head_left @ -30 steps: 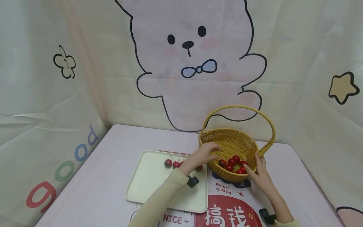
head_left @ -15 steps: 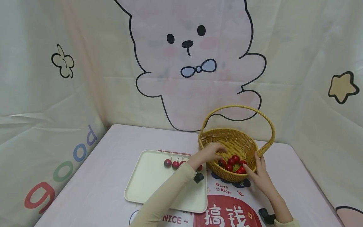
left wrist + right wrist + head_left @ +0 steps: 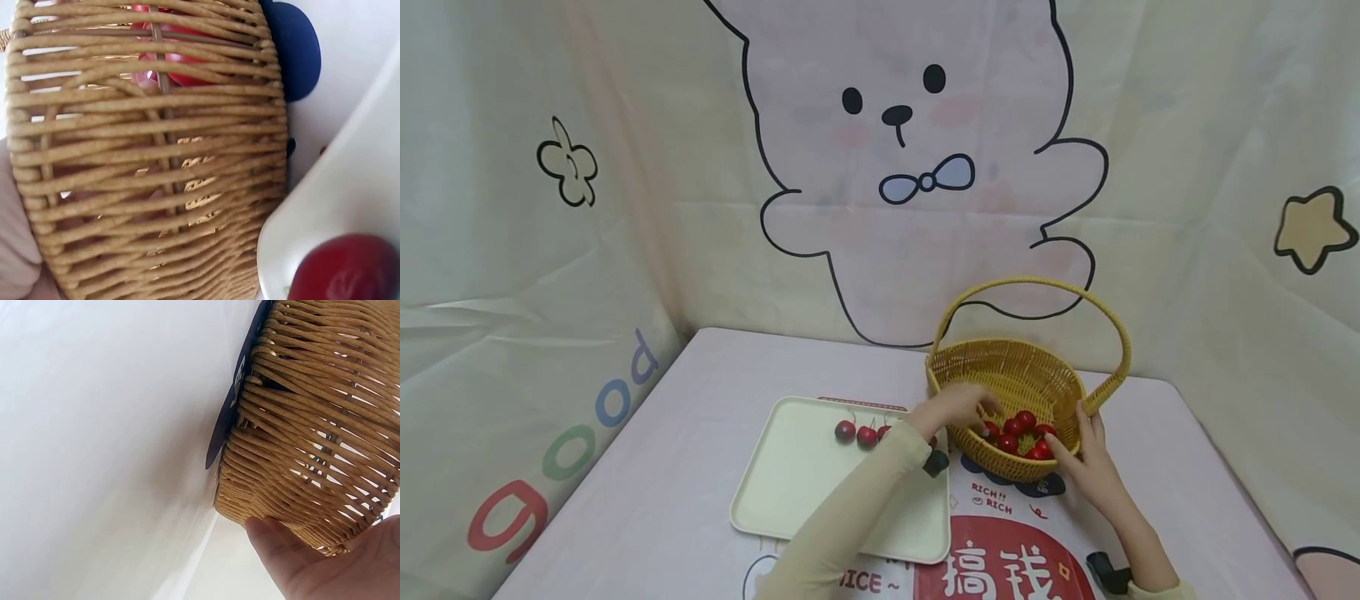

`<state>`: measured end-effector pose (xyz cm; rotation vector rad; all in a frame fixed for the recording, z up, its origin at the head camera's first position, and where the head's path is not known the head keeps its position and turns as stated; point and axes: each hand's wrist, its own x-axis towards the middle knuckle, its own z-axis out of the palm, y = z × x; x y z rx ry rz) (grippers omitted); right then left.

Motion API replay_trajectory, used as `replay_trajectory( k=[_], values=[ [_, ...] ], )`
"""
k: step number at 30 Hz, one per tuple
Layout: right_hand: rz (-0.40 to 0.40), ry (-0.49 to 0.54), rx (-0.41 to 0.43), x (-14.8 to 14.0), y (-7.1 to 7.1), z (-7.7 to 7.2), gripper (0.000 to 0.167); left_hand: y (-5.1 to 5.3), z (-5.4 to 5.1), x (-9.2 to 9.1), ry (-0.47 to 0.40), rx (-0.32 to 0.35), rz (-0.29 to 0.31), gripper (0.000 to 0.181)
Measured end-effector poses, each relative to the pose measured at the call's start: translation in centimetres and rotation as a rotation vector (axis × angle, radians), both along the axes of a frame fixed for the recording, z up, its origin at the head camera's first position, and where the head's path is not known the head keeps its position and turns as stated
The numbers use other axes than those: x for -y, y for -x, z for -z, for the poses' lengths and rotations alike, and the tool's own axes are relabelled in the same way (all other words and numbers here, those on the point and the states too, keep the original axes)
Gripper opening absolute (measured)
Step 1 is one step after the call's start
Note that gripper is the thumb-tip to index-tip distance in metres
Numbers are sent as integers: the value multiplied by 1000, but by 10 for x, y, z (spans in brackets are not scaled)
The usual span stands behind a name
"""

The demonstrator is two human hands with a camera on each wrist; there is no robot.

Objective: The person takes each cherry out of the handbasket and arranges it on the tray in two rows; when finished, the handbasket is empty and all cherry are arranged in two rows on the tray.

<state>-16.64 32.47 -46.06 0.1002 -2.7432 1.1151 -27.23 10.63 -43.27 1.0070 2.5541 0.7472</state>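
In the wicker basket [image 3: 1015, 358] on the desk [image 3: 685, 467], red cherries [image 3: 1007, 443] lie by the left hand [image 3: 957, 406]; its fingers are bent, whether holding one I cannot tell. The right hand [image 3: 1090, 458] grips this basket.

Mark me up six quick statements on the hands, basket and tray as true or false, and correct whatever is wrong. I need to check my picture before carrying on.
1. The right hand holds the basket. True.
2. The left hand is well clear of the basket. False: it reaches inside it.
3. Red cherries lie in the basket. True.
4. The tray has nothing on it. False: dark cherries lie towards its far edge.
5. The handle arches up over the basket. True.
6. The tray is to the right of the basket in the head view. False: it is to the left.
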Motion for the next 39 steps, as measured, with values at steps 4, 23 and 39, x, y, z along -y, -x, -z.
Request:
replay_trajectory(
  k=[4,23,39],
  values=[
    [-2,-3,-8,0,0,-1,85,-2,-1,-3,55,11,-37,32],
    [-5,6,2,0,0,-1,85,-6,-1,-7,154,-65,-74,16],
    [6,-2,4,0,0,0,86,-6,2,-4,6,-143,-92,23]
  ],
)
